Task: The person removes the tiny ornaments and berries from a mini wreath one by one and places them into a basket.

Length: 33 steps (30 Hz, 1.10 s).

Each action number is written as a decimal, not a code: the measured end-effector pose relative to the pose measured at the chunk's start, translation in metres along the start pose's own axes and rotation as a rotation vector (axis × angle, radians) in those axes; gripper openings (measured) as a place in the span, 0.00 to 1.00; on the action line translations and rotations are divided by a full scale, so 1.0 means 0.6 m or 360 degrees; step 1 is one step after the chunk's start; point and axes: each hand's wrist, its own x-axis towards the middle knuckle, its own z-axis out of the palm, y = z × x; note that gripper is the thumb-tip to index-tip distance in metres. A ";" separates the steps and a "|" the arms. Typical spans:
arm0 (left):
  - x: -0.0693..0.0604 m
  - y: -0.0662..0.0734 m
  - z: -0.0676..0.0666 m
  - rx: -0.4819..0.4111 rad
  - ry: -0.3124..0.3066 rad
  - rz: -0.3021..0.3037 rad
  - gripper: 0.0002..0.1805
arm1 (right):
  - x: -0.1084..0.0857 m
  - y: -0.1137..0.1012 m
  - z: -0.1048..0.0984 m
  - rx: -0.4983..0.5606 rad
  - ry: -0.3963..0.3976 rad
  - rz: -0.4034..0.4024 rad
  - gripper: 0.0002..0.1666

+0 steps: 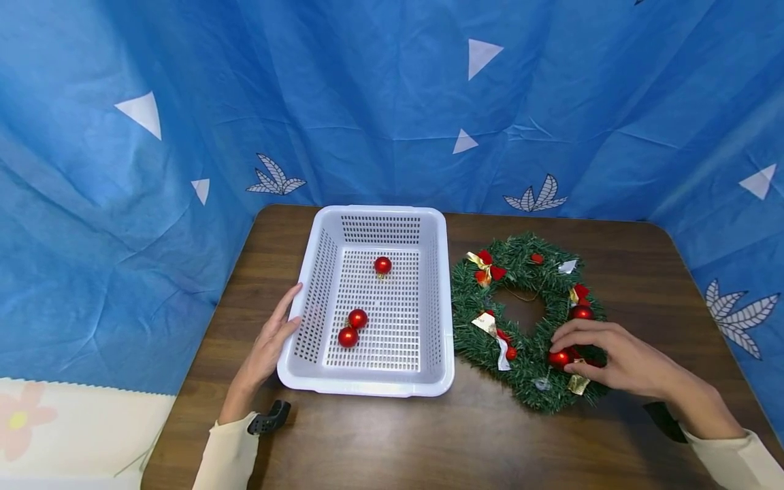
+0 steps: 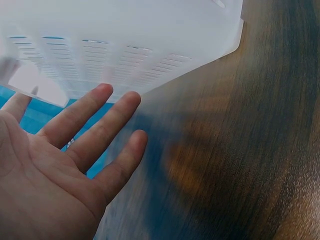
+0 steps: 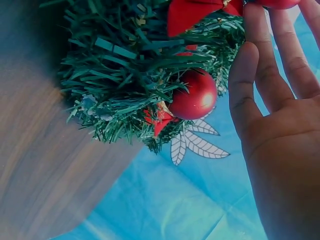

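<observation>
A green Christmas wreath (image 1: 527, 384) with red and gold bows lies on the right half of the table. At its right side my right hand (image 1: 612, 354) pinches a red bauble (image 1: 559, 359) between thumb and fingers. Another red bauble (image 3: 196, 95) sits among the needles close by. To the left stands a white plastic basket (image 1: 367, 386) with perforated walls, holding three red baubles, one of them apart (image 1: 382, 265) from the other two. My left hand (image 1: 265, 347) is at the basket's left rim, its fingers (image 2: 100, 132) spread and nearly straight beside the wall.
Both basket and wreath rest on a dark brown wooden table (image 1: 380, 442), the wreath close against the basket's right side. A blue patterned cloth (image 1: 367, 102) hangs behind and around the table. A pale flowered cloth (image 1: 79, 422) is at the lower left.
</observation>
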 end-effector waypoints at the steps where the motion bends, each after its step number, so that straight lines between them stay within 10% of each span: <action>1: 0.000 0.000 0.000 -0.0001 0.0002 0.0000 0.32 | 0.000 0.000 0.001 -0.0002 -0.0001 -0.0003 0.27; 33: 0.001 0.000 0.001 -0.0031 -0.0007 -0.0005 0.32 | 0.023 -0.012 -0.015 -0.0013 0.0021 0.0046 0.26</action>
